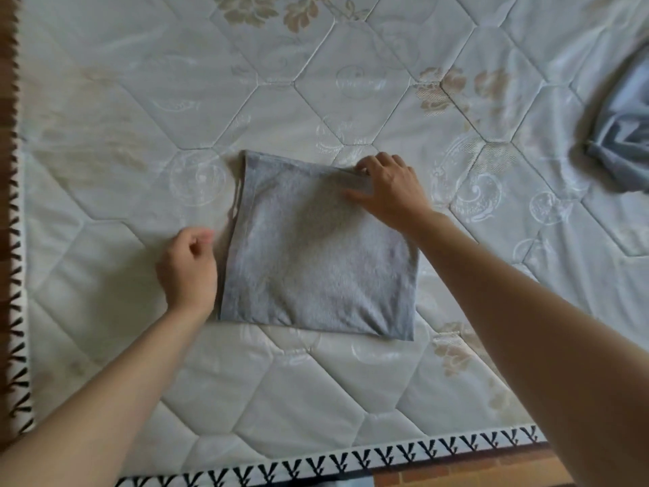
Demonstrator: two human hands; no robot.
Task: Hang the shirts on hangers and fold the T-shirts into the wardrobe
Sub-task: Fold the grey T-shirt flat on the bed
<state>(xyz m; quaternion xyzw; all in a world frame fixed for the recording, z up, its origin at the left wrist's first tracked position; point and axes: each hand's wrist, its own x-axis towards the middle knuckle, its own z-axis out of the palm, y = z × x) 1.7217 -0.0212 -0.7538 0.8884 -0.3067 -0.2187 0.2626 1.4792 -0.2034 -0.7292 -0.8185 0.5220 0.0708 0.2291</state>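
A grey T-shirt (316,254) lies folded into a flat square in the middle of the white quilted mattress (123,135). My right hand (389,191) rests on its far right corner, fingers curled over the folded edge and pinching it. My left hand (189,265) hovers just beside the shirt's left edge, fingers loosely curled, holding nothing. It is slightly blurred.
A crumpled blue-grey garment (621,135) lies at the right edge of the mattress. The mattress border with a black pattern (351,462) runs along the near and left sides, with a brown patterned floor beyond it.
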